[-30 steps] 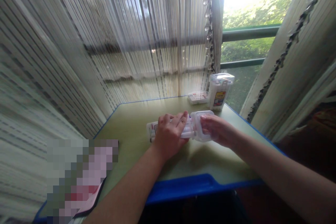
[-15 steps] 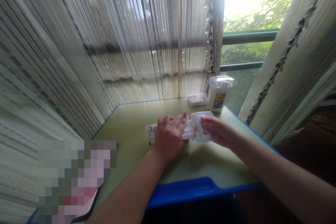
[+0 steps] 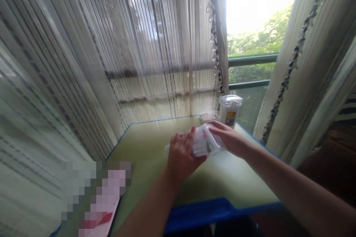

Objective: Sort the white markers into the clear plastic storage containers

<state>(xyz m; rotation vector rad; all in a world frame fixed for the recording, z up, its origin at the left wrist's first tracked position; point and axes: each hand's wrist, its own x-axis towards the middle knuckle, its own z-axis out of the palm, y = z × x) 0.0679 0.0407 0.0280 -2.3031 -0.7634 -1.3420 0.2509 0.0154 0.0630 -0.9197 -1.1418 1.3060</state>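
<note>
A clear plastic marker case (image 3: 198, 147) lies on its side just above or on the table, with white marker barrels showing through its wall. My left hand (image 3: 182, 155) is wrapped over the case body from above, its fingers closed on it. At the right end, my right hand (image 3: 228, 139) grips the clear lid (image 3: 213, 144), thumb on the near face and fingers over the top. The lid now sits over the markers' coloured ends. Whether it is latched I cannot tell.
An upright clear plastic box (image 3: 230, 113) with a yellow and dark label stands at the far right corner of the table (image 3: 147, 140). Beside it lies a flat clear pack (image 3: 210, 115). A pixelated pink item (image 3: 108, 196) is at the left. Curtains (image 3: 167, 44) hang behind the table.
The lid was separated from the markers by a gap and now covers their ends. My right hand has shifted to the lid's top. The view has tilted upward.
</note>
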